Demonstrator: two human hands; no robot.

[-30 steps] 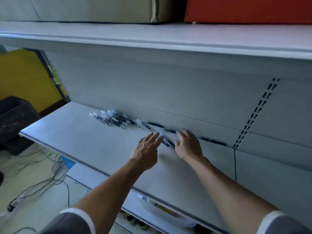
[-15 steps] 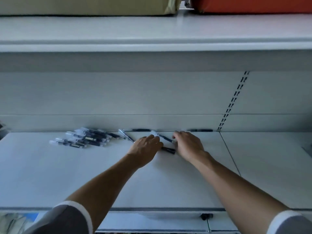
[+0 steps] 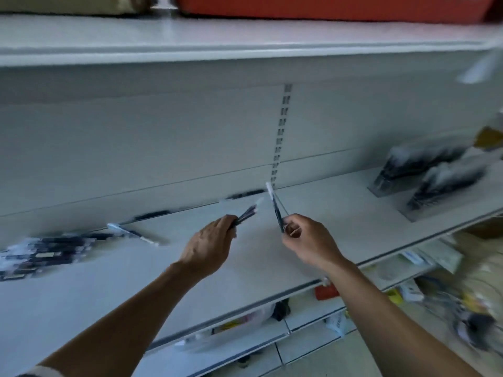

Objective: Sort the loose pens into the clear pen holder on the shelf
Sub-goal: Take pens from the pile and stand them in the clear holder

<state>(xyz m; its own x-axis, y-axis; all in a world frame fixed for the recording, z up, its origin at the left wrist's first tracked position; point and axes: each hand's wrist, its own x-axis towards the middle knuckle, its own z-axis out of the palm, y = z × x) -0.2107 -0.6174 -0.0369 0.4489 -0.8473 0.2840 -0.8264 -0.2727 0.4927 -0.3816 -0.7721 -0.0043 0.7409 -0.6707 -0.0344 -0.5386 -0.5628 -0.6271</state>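
Note:
My left hand [image 3: 209, 246] grips a dark pen or two [image 3: 246, 214] that point up and to the right. My right hand [image 3: 307, 240] pinches other pens [image 3: 276, 208], which stand nearly upright above it. Both hands are raised above the white shelf [image 3: 245, 268]. A pile of loose pens [image 3: 46, 254] lies at the shelf's far left, with one pen [image 3: 133, 233] apart from it and a few more along the back wall [image 3: 152, 214]. Two clear pen holders [image 3: 416, 161] [image 3: 449, 185], filled with pens, stand tilted at the right end of the shelf. The view is blurred.
An upper shelf [image 3: 245, 47] overhangs, carrying an orange box [image 3: 326, 6]. A slotted upright [image 3: 280, 137] runs down the back wall. Lower shelves [image 3: 299, 317] hold mixed packets and goods at the lower right.
Both hands have lifted off the shelf, each with pens taken up from the spot between them. The view has swung to the right, bringing the pen holders in.

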